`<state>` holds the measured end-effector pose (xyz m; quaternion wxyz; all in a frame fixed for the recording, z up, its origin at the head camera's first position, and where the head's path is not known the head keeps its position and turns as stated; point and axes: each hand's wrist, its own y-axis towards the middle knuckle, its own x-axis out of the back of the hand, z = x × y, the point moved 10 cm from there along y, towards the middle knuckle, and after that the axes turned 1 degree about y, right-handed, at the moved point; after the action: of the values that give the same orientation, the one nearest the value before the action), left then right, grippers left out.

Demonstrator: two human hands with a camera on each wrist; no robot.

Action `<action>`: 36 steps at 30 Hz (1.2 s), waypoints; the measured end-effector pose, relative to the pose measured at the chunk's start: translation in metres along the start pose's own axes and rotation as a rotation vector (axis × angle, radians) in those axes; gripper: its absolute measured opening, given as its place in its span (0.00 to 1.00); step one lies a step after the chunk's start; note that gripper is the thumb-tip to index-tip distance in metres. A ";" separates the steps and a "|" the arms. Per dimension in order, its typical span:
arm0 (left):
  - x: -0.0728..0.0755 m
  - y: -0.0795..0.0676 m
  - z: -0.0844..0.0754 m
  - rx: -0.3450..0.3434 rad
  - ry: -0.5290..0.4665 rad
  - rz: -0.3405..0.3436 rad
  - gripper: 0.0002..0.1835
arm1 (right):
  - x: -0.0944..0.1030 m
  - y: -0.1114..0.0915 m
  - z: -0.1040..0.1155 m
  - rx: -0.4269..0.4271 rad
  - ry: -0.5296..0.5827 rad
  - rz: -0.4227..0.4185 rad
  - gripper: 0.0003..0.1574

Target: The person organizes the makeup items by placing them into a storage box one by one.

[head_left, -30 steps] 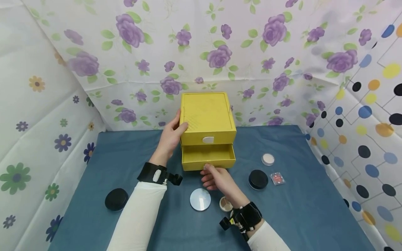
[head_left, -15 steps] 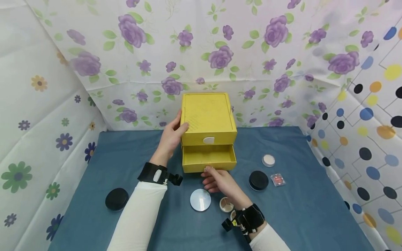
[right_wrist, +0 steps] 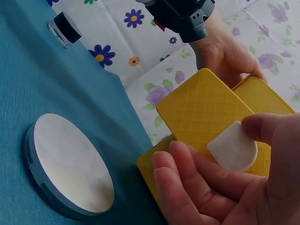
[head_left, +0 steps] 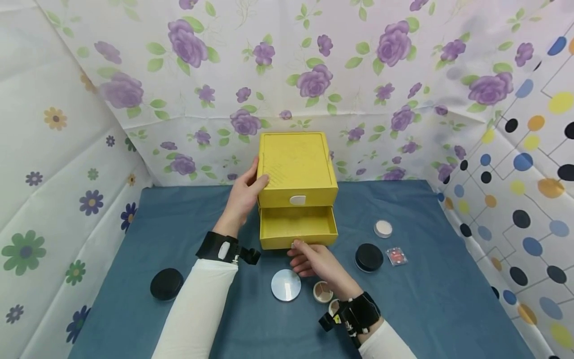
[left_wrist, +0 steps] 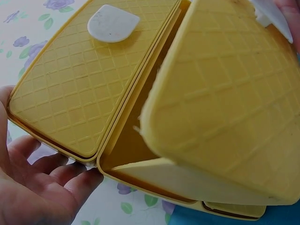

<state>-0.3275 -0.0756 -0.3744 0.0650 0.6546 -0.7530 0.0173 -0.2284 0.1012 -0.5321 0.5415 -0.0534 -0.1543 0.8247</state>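
A yellow drawer box stands against the back cloth. My left hand grips its left side, thumb over the top edge and fingers along the side wall. The upper drawer, with its white knob, sits closed. Below it, the lower drawer is pulled partway out and its visible inside is bare. My right hand pinches that drawer's white knob; in the right wrist view the thumb lies on the knob's edge and the other fingers curl beneath it.
In front lies a round, shiny pale disc, with a small divided makeup pan beside my right wrist. To the right are a black-lidded jar, a white round case and a small pink packet. Another black lid lies left.
The lower drawer has slid a little farther out toward me, and my right hand has come back with its knob. My left hand stays on the box.
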 end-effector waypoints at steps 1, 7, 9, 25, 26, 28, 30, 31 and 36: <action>0.000 0.000 0.000 -0.001 0.001 0.001 0.36 | 0.001 0.000 0.000 -0.002 -0.018 0.006 0.46; 0.001 -0.001 -0.001 -0.003 0.008 0.007 0.36 | 0.017 -0.010 0.003 0.007 -0.169 0.098 0.41; 0.001 0.000 0.000 -0.006 0.011 0.010 0.36 | 0.029 -0.017 0.007 0.025 -0.198 0.148 0.38; 0.007 0.019 0.032 -0.041 -0.007 -0.027 0.35 | 0.258 -0.028 -0.001 -0.086 -0.403 -0.370 0.37; 0.007 0.019 0.032 -0.042 -0.007 -0.027 0.35 | 0.267 -0.026 -0.005 -0.103 -0.455 -0.404 0.37; 0.007 0.019 0.032 -0.043 -0.007 -0.030 0.35 | 0.276 -0.021 -0.014 -0.141 -0.560 -0.428 0.39; 0.007 0.019 0.032 -0.041 -0.003 -0.029 0.35 | 0.278 -0.015 -0.023 -0.166 -0.648 -0.403 0.44; 0.007 0.019 0.032 -0.040 -0.003 -0.027 0.36 | 0.277 -0.012 -0.026 -0.169 -0.680 -0.385 0.46; 0.007 0.019 0.033 -0.026 -0.006 -0.020 0.36 | 0.272 0.000 -0.032 -0.164 -0.735 -0.358 0.46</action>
<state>-0.3498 -0.0835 -0.4051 0.0714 0.6613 -0.7467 0.0047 -0.3314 0.3545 -0.5405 0.5793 0.2293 -0.4091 0.6667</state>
